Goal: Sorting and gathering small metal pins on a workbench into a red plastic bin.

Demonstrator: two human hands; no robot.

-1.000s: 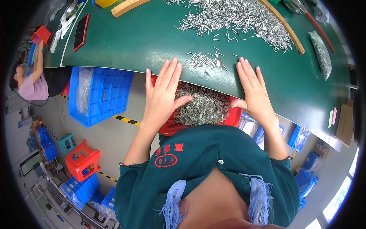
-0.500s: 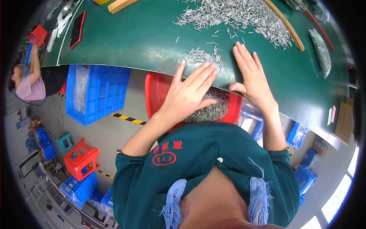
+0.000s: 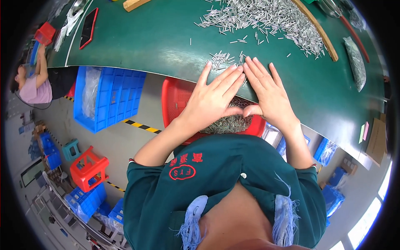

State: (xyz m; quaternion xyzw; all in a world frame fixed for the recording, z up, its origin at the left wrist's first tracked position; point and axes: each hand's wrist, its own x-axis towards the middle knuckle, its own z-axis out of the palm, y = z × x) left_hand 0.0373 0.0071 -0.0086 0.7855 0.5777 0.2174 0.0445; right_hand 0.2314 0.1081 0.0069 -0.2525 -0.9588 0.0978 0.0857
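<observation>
My left hand (image 3: 212, 95) lies flat at the near edge of the green tabletop (image 3: 154, 46), fingers stretched out. Beside it, fingertips almost touching, my right hand (image 3: 268, 91) rests with its fingers extended. A small batch of short silvery metal pins (image 3: 221, 59) lies just beyond my left fingertips, and a few more show by the right ones. What lies under the palms is hidden. Below the edge, a red perforated basket (image 3: 170, 98) holds a heap of similar pins (image 3: 231, 124), partly covered by my hands. Farther back spreads a large pile of pins (image 3: 266, 21).
Wooden strips (image 3: 318, 29) border the large pile. A red-edged phone (image 3: 88, 29) lies at left, and a filled plastic bag (image 3: 355, 64) at right. Blue crates (image 3: 118, 96) and a red stool (image 3: 87, 168) stand on the floor. Another person (image 3: 35, 87) is at far left.
My right hand has moved left, in beside my left hand. Some loose pins near the fingertips have shifted. The whole view has moved slightly.
</observation>
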